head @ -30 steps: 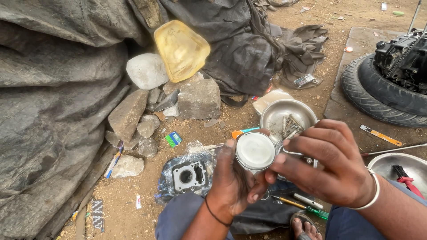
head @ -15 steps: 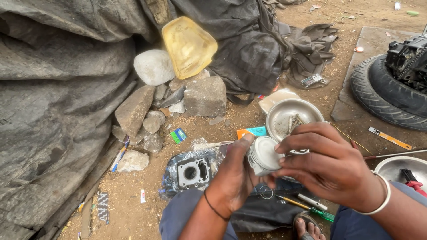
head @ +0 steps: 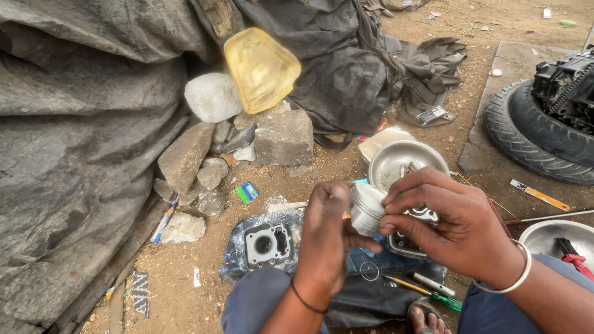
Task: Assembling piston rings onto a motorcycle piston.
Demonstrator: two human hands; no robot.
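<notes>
A silver metal piston (head: 366,207) is held up in front of me over my knees. My left hand (head: 327,238) grips it from the left and below, its back toward the camera. My right hand (head: 455,222) closes over the piston's right side, fingertips on its rim, a metal bangle on the wrist. Under the hands lies a grey engine cylinder block (head: 267,243) on clear plastic, and a steel bowl (head: 402,162) stands just behind the piston.
Rocks (head: 185,158) and a dark tarpaulin (head: 68,148) fill the left. A yellow plastic can (head: 261,68) leans behind them. A tyre (head: 532,133) carrying an engine lies at right. A second steel bowl (head: 554,235), screwdrivers (head: 427,291) and small tools lie on the dirt.
The piston has turned from face-up to sideways and dropped slightly lower. My right hand's fingers have shifted over its rim. The view has tilted a little.
</notes>
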